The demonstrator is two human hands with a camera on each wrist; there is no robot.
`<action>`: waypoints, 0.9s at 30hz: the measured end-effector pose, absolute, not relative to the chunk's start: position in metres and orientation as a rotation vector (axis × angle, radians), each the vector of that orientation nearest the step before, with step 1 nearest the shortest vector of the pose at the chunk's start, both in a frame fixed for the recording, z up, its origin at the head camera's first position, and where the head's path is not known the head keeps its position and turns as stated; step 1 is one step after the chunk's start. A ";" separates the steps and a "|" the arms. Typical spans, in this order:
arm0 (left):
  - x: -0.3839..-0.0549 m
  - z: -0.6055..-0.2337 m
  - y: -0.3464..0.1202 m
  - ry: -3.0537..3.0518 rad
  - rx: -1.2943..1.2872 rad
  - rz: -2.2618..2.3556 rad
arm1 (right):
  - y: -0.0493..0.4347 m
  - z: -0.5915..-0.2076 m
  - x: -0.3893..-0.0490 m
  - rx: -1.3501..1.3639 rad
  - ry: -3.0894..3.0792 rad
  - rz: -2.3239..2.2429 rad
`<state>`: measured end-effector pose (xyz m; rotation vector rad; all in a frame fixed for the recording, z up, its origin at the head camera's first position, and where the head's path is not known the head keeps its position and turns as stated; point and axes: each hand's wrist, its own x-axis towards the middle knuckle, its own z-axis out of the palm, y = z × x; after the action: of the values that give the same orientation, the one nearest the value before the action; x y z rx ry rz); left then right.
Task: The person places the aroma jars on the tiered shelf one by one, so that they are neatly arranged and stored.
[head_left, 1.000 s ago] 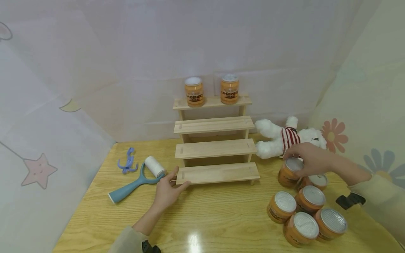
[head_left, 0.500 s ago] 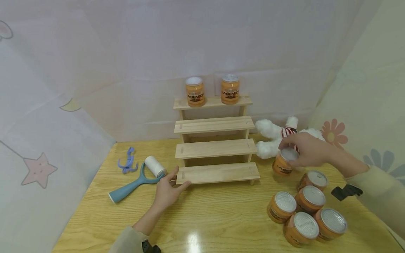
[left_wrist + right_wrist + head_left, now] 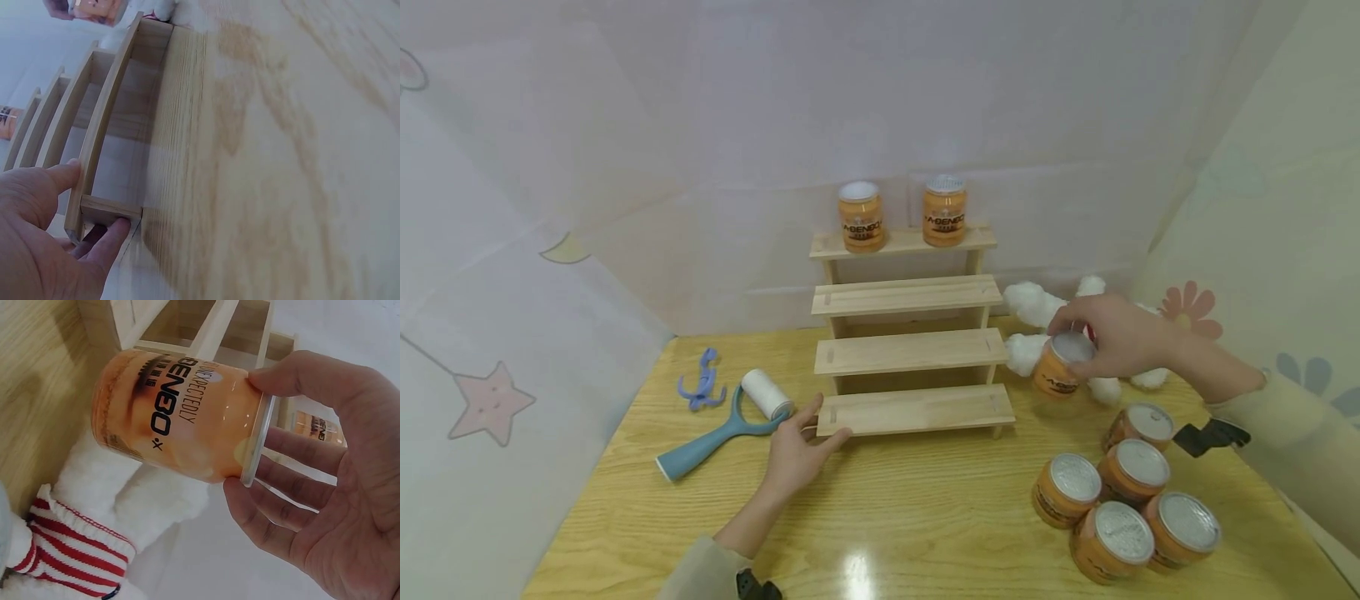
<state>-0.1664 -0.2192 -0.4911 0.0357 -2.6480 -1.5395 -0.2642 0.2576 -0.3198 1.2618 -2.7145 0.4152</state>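
Note:
My right hand (image 3: pixel 1116 337) holds an orange can (image 3: pixel 1055 373) by its top rim, above the table beside the rack's right end. In the right wrist view thumb and fingers pinch the silver rim of the can (image 3: pixel 169 415), whose dark lettering shows. My left hand (image 3: pixel 796 457) grips the left end of the lowest step of a four-tier wooden display rack (image 3: pixel 917 411). From the left wrist, the thumb lies on the step and fingers press its end support. Two similar cans, the left one (image 3: pixel 861 221) and the right one (image 3: pixel 944 215), stand on the top tier.
Several more orange cans (image 3: pixel 1122 533) are grouped at the table's right front. A white plush toy (image 3: pixel 1033 304) in a striped red-and-white top (image 3: pixel 81 550) lies behind the right hand. Left of the rack are a blue-handled lint roller (image 3: pixel 700 450) and a purple hook (image 3: pixel 703 383).
My right hand has lifted the can away from the group on the right and carried it up and left toward the rack. The left hand stays on the lowest step.

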 end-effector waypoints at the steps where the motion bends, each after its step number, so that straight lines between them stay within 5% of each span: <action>1: -0.166 -0.491 -0.219 -2.648 0.039 -1.540 | 0.256 -0.318 -0.264 1.267 -2.707 0.412; 27: -0.166 -0.491 -0.219 -2.647 0.075 -1.564 | 0.182 -0.281 -0.278 1.273 -2.649 0.522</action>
<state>-0.1661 -0.2187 -0.4913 0.0747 -2.6474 -1.5638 -0.2782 0.1819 -0.2807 1.2727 -2.6492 0.5219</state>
